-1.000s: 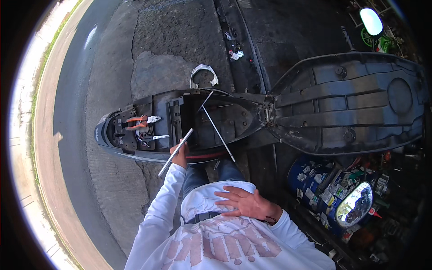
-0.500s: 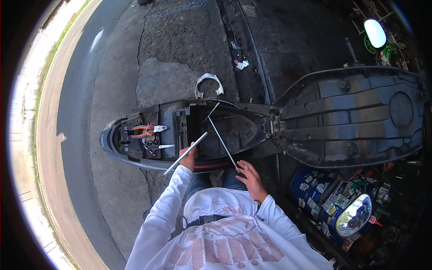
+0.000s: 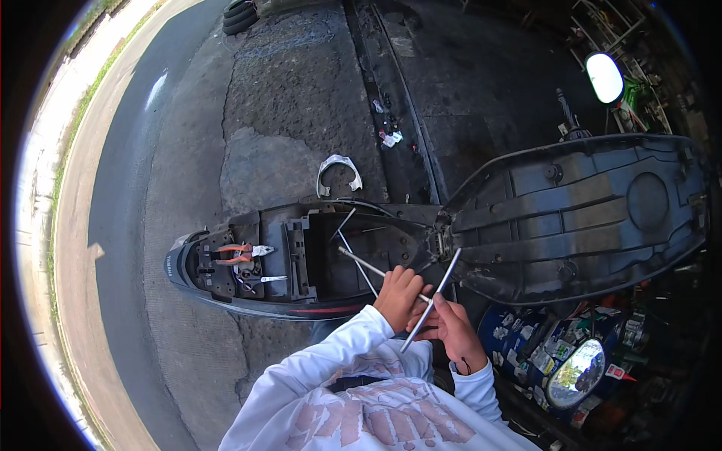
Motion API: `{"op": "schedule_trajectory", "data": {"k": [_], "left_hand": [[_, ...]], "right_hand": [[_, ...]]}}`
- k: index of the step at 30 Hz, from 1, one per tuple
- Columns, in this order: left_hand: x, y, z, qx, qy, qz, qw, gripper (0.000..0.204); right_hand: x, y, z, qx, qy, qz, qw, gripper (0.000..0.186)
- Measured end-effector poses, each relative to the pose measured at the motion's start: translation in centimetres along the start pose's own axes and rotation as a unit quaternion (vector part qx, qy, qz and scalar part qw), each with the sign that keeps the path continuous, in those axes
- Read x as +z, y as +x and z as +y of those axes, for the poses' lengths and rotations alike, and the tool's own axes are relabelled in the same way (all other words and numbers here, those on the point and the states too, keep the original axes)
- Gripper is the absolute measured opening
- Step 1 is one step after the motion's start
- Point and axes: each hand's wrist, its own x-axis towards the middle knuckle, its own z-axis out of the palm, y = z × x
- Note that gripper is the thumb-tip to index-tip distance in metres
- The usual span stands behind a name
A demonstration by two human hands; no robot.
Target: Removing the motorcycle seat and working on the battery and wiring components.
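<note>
Left of centre, orange-handled pliers lie on the scooter's tail. At centre, the left hand curls round a T-handle wrench's shaft; beside it, the right hand pinches the crossbar. The opened seat fills centre right.

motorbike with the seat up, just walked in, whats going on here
A person has both hands on a T-shaped metal tool: the left hand grips its shaft, and the right hand holds it at the crossbar. The motorbike's seat is swung open. A second T-shaped tool lies over the open storage compartment. Orange-handled pliers rest on the tail section, and a pale curved part lies on the ground beyond.
</note>
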Motion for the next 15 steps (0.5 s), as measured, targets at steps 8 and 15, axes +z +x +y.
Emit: {"op": "schedule_trajectory", "data": {"k": [8,15], "left_hand": [[8.8,-0.3,-1.6,-0.168,0.045,0.062,0.983,0.032],[13.1,1.5,-6.4,-0.527,-0.67,0.044,0.52,0.039]], "right_hand": [[-5.8,6.3,4.9,-0.103,-0.023,0.351,0.93,0.037],[-7.0,10.4,3.6,-0.251,-0.402,0.404,0.782,0.035]]}}
